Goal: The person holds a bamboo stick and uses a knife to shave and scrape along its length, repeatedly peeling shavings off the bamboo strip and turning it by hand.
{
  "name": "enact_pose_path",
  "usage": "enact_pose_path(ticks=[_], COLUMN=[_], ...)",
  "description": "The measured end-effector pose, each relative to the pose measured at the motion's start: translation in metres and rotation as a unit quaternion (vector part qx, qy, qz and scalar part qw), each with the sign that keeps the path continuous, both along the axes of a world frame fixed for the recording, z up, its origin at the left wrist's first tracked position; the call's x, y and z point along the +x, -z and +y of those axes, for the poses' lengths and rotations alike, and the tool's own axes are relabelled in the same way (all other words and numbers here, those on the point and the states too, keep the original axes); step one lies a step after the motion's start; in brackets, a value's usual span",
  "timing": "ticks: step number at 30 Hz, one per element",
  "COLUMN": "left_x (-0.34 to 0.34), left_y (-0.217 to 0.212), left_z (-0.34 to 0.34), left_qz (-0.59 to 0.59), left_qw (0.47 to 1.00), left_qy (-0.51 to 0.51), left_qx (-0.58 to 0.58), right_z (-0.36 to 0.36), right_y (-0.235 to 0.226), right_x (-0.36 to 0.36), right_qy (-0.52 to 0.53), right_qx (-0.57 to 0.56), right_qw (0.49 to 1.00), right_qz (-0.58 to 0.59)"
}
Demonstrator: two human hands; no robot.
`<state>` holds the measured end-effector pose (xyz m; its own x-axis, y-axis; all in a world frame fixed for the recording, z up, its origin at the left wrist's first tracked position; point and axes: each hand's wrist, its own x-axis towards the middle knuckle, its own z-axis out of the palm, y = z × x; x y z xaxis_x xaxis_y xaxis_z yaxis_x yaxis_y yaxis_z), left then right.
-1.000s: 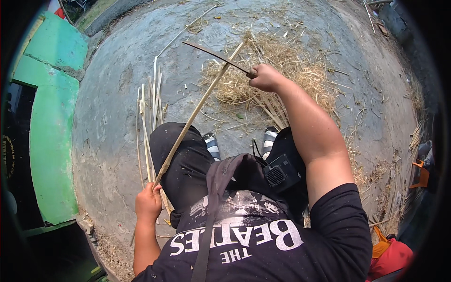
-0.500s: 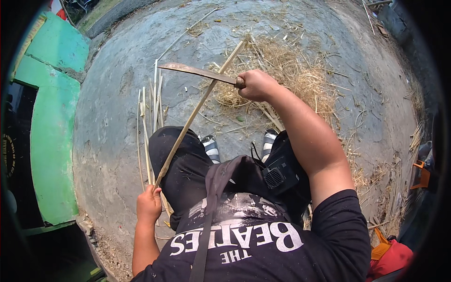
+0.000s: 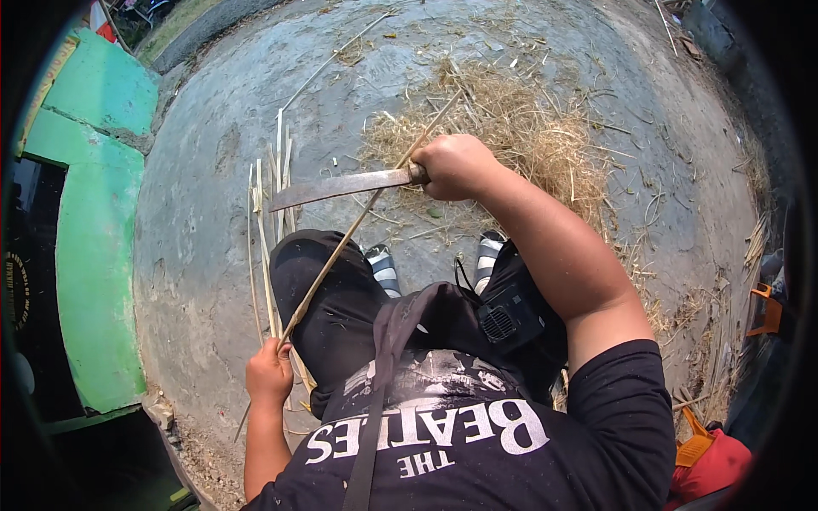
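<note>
My left hand [image 3: 269,372] is closed around a long, thin bamboo strip [image 3: 328,266] beside my left knee. The strip slants up and to the right, and its tail end shows below my fist. My right hand [image 3: 458,167] grips the short wooden handle of a machete [image 3: 341,185] out in front of me. The curved blade points left and lies across the strip in its upper half. From this angle I cannot tell how firmly the edge presses on it.
A heap of pale shavings [image 3: 545,140] covers the ground ahead. More bamboo strips [image 3: 264,230] lie left of my knee. A green wall [image 3: 98,255] stands at the left. An orange and red item [image 3: 711,460] sits at the lower right. A black device [image 3: 508,319] hangs at my lap.
My right hand and the machete have come nearer to me along the strip. The strip looks narrower, its far end leans further right, and its tail now shows below my left hand.
</note>
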<state>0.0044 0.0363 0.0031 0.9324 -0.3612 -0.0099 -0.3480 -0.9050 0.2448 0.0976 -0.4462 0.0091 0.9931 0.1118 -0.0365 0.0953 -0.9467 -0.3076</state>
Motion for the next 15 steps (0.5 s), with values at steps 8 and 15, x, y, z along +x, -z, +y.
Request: enact_pose_path(ticks=[8, 15], left_x=[0.003, -0.006], left_y=[0.001, 0.011], left_z=[-0.007, -0.005], left_qz=[0.011, -0.011], left_qw=[1.000, 1.000], left_qy=[-0.007, -0.005], left_qx=[0.011, -0.015], right_z=[-0.039, -0.042], right_y=[0.010, -0.012], right_x=[0.010, 0.002], right_qy=[0.185, 0.104], right_qx=[0.082, 0.041], right_qw=[0.979, 0.993], right_qz=[0.034, 0.033])
